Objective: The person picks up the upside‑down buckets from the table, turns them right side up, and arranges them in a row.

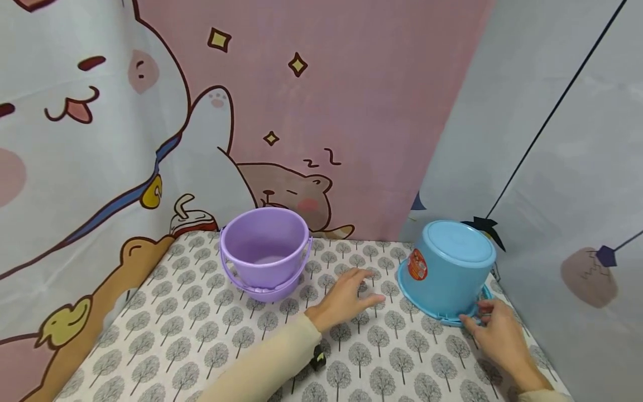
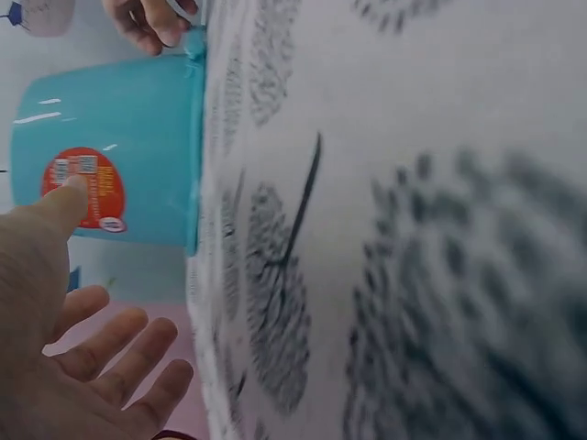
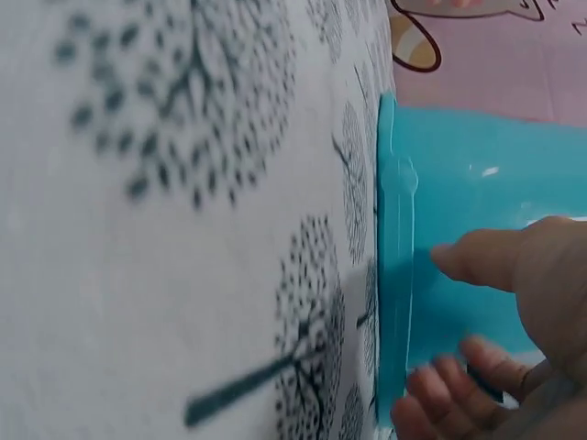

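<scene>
A light-blue bucket (image 1: pixel 444 268) stands upside down on the right of the table, its rim on the cloth. A red-orange label (image 1: pixel 417 264) is stuck on its side. My right hand (image 1: pixel 497 332) is at the bucket's near right rim, thumb apart from the loosely bent fingers; in the right wrist view the thumb (image 3: pixel 486 261) lies before the blue wall. Left of the bucket, my left hand (image 1: pixel 346 298) hovers over the cloth with fingers spread and nothing in them. A purple bucket (image 1: pixel 266 237) sits upright at the back left, its handle (image 1: pixel 258 289) lowered in front.
A cloth printed with grey trees (image 1: pixel 216 357) covers the table. Beneath my left forearm lies a small black object (image 1: pixel 318 357), partly hidden. A curtain with cartoon animals (image 1: pixel 326 111) hangs behind the table and along both sides.
</scene>
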Demonstrator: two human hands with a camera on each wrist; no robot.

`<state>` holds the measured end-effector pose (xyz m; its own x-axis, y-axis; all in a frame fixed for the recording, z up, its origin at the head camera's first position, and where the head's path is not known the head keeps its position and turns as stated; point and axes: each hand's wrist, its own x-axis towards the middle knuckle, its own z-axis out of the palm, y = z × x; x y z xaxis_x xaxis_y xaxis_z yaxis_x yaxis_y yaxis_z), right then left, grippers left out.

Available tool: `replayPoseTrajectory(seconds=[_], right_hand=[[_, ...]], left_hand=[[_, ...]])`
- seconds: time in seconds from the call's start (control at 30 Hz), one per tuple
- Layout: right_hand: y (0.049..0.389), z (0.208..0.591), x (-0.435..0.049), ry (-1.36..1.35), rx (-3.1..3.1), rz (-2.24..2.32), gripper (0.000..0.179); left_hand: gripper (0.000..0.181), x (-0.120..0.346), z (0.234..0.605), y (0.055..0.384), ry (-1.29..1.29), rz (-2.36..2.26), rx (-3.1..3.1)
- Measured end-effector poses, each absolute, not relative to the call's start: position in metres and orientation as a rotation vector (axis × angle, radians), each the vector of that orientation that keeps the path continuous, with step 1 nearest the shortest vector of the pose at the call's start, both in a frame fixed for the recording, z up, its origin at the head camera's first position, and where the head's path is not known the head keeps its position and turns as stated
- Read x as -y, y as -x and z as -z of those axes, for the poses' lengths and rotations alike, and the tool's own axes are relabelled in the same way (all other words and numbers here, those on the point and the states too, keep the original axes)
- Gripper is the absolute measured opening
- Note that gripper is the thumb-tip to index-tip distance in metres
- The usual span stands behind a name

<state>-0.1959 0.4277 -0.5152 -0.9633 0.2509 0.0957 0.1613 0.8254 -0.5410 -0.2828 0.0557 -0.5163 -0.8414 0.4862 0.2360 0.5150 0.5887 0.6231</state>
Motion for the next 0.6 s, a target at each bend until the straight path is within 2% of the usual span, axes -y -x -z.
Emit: replayPoseTrajectory(seconds=[0.23, 0.33, 0.6], right_hand=[[0.200, 0.514, -0.458, 0.449, 3.054, -0.696, 0.120], [0.202, 0.516, -0.465, 0.445, 3.160, -0.646, 0.132], [0.210, 0.520, -0.466, 0.391, 3.123, -0.697, 0.131]], left_hand=[[0.088, -0.087, 0.520, 0.301, 0.892, 1.023, 2.872], [0.094, -0.099, 0.524, 0.307, 0.895, 0.986, 2.913], [0.103, -0.120, 0.525, 0.312, 0.958, 0.805, 2.941]])
